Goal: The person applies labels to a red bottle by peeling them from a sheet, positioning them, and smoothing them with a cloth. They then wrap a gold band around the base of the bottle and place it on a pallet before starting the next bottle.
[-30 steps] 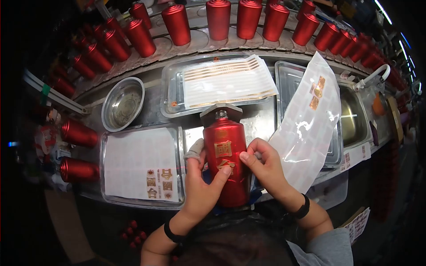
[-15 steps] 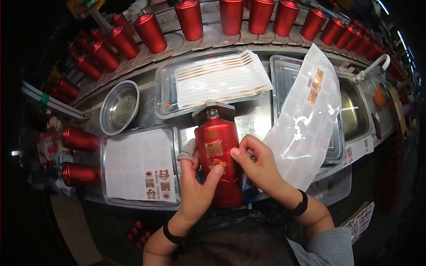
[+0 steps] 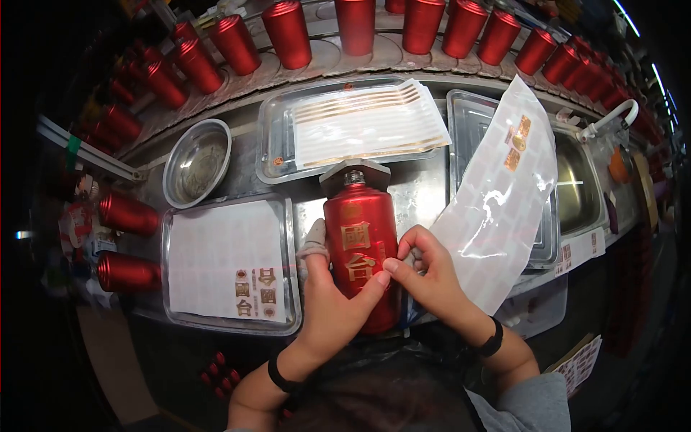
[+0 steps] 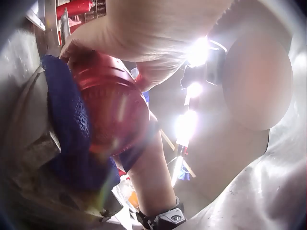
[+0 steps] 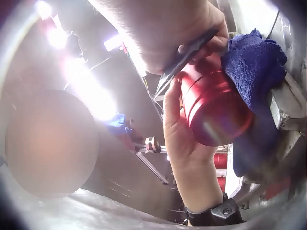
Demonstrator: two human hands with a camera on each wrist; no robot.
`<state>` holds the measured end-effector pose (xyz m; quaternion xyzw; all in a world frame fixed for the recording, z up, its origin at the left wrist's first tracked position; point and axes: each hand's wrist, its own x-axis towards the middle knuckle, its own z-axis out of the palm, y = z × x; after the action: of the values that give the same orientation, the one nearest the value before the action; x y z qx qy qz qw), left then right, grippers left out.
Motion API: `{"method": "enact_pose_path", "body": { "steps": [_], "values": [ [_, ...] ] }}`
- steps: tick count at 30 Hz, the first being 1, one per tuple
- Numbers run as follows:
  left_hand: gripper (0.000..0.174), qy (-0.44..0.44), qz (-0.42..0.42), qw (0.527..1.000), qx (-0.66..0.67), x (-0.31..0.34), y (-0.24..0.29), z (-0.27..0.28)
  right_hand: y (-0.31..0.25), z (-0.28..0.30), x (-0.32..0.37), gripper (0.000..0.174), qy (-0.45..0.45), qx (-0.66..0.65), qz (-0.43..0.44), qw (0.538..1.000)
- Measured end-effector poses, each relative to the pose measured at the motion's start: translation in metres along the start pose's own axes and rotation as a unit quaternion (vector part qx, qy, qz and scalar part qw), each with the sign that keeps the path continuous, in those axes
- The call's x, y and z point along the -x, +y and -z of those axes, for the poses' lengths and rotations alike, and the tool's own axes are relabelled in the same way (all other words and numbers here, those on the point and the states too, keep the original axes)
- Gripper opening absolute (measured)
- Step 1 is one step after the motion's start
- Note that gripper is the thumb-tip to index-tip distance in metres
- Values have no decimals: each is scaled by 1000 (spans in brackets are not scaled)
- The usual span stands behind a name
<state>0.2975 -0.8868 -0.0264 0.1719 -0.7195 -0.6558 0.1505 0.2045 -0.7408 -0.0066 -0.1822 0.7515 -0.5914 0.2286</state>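
A red bottle (image 3: pixel 360 209) with gold characters lies tilted in front of me, its threaded neck toward a metal holder (image 3: pixel 374 174). My left hand (image 3: pixel 330 306) holds it, fingers along the left side and thumb pressing the lower front, right of the characters. One left finger wears a pale cover (image 3: pixel 314 237). My right hand (image 3: pixel 428 277) is at the bottle's right edge, its thumb tip beside the left thumb. In the right wrist view its curled fingers grip a thin, dark, flat tool (image 5: pixel 189 57). Blue cloth (image 5: pixel 252 62) lies against the bottle's base.
At left, a tray (image 3: pixel 295 288) carries a sheet of gold characters (image 3: pixel 223 252); a metal bowl (image 3: pixel 198 164) stands behind it. Striped sheets (image 3: pixel 367 122) lie on the back tray (image 3: pixel 270 144). A curved label sheet (image 3: pixel 497 201) lies at right before a sink (image 3: pixel 576 191). Red bottles (image 3: pixel 288 36) line the conveyor.
The left thumb has slid from the lower character to the right of it, uncovering that character. The right thumb has moved down the bottle's edge, close to the left thumb. The head view has shifted slightly.
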Motion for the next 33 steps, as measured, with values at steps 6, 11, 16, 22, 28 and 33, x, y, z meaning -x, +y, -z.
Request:
{"method": "enact_pose_path", "body": {
  "steps": [6,11,16,22,28,33],
  "values": [
    [95,8,13,999,-47,0,16,-13,6,20,-8,13,40,-186,-103,976],
    [95,-20,-24,998,59,2,2,-8,-1,28,-4,19,54,-286,-71,954],
    [89,-56,18,979,193,3,-6,2,-10,8,13,28,88,169,248,950],
    [87,-46,-2,984,173,4,0,-10,-24,27,-9,21,138,81,191,968],
    [87,-49,-19,984,170,5,0,-17,-28,36,-4,19,122,197,262,937],
    [102,-92,-35,982,164,5,-10,-8,-31,49,14,30,-4,256,374,891]
  ]
}}
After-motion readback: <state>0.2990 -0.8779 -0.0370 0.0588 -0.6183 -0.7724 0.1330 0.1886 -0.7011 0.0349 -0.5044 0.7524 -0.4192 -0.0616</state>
